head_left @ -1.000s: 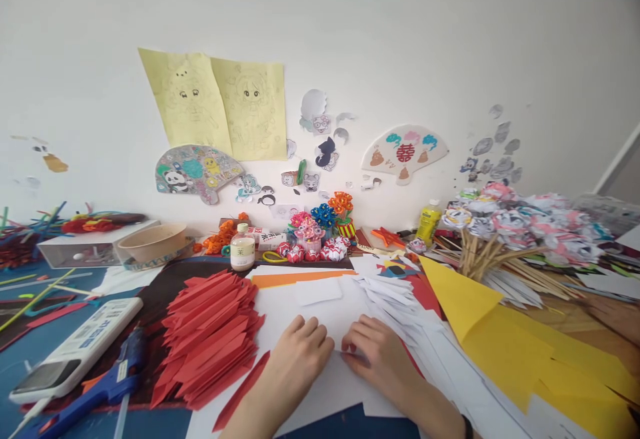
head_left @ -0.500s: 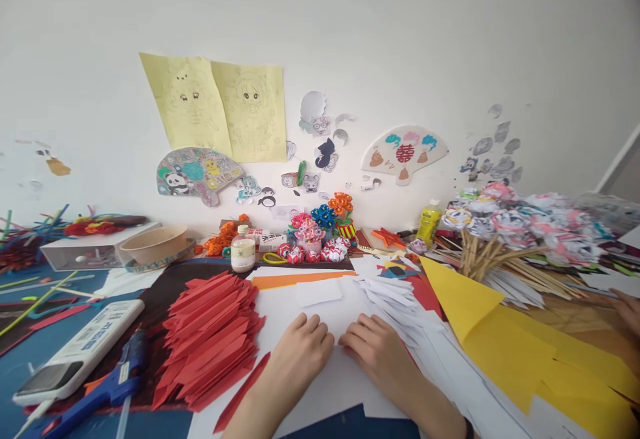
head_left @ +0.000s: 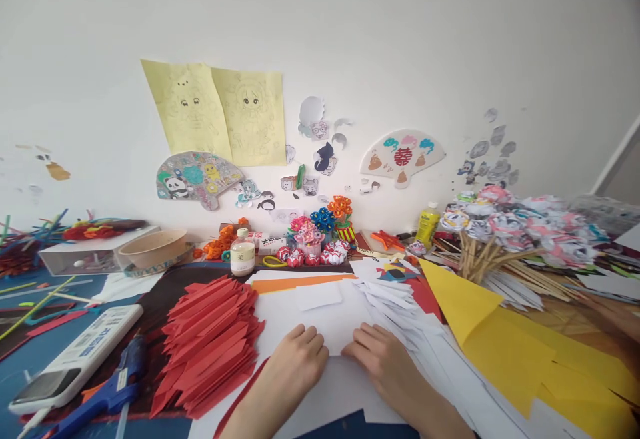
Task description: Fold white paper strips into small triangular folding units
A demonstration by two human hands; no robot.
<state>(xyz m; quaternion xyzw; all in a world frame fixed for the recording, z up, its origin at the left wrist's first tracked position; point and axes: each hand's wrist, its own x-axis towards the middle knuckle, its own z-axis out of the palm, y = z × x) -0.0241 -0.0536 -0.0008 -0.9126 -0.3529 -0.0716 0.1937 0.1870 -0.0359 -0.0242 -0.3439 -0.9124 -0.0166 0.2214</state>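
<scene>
Two yellow drawings (head_left: 215,116) hang on the wall — a panda fan (head_left: 199,178) overlaps their lower edge. Below stand a cream-coloured bottle (head_left: 243,254) and a blue flower bunch (head_left: 323,219); a blue glue gun (head_left: 113,389) lies beside a white power strip (head_left: 77,359).

bowl (head_left: 154,253) right of box (head_left: 63,260), perhaps touching

The white fan (head_left: 377,160) on the wall bears a red double-happiness sign, 囍. The small bottle (head_left: 243,263) has 茉 on its label. Capitals on the tan strip (head_left: 367,252) seem to read "AUNTEA". Print on the power strip (head_left: 80,358) is too blurred to read.
</scene>
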